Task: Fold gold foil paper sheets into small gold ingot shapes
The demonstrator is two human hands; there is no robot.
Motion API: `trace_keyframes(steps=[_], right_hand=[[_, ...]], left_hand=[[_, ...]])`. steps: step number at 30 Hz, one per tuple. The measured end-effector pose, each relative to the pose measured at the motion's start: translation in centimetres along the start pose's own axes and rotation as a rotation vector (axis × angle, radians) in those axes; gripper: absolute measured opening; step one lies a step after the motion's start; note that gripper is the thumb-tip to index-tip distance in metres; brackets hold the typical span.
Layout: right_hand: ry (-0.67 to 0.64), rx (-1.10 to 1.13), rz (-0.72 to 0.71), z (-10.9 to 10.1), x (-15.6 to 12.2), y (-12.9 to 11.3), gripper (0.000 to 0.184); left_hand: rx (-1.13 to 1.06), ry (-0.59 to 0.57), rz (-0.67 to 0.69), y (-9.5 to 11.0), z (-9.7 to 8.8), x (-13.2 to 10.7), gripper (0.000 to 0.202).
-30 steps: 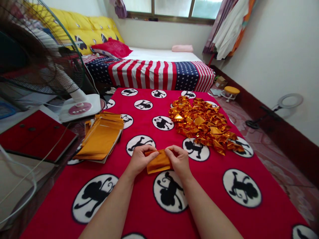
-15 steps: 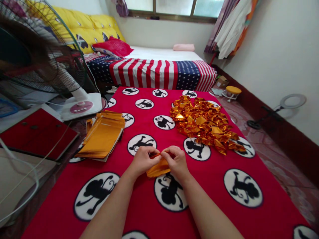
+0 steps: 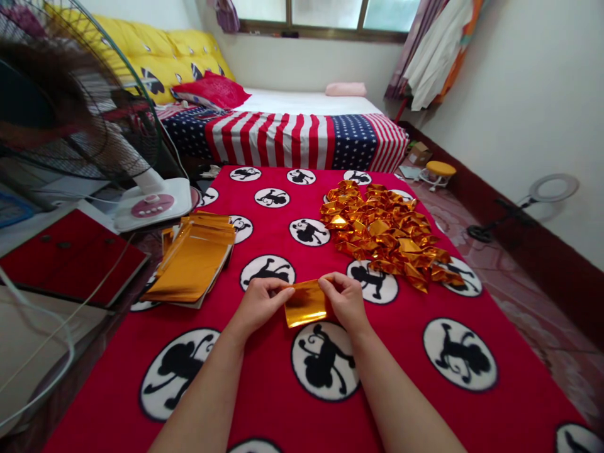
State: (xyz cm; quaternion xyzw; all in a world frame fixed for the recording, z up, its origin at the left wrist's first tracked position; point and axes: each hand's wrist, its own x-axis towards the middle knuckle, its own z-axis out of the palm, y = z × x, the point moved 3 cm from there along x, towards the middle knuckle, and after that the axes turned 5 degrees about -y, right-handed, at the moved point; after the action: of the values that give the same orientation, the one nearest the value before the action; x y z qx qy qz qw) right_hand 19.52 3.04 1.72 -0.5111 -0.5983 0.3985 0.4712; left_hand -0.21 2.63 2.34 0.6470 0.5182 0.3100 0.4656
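We find the foil directly between the hands, over the cloth; its far edge runs left to right. Fingers cover the corners, so we cannot tell which side is longer. Neither hand is nearer: the left hand pinches the far left corner, the right hand the far right, thumbs uppermost. Forearms converge forward. We note a stack ahead-left, a pile ahead-right, both apart from the hands.
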Motion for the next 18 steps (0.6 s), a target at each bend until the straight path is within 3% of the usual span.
trace_keyframes(steps=[10,14,18], right_hand=[[-0.005,0.037,0.026,0.01,0.12,0.04,0.019],[-0.076,0.054,0.052,-0.2,0.3,-0.1,0.016],[-0.176,-0.015,0.025,-0.08,0.48,-0.81,0.025]], left_hand=[[0.005,0.105,0.065,-0.38,-0.1,0.38,0.026],[0.047,0.121,0.105,-0.05,-0.13,0.23,0.025],[0.107,0.106,0.154,0.02,0.2,0.19,0.023]])
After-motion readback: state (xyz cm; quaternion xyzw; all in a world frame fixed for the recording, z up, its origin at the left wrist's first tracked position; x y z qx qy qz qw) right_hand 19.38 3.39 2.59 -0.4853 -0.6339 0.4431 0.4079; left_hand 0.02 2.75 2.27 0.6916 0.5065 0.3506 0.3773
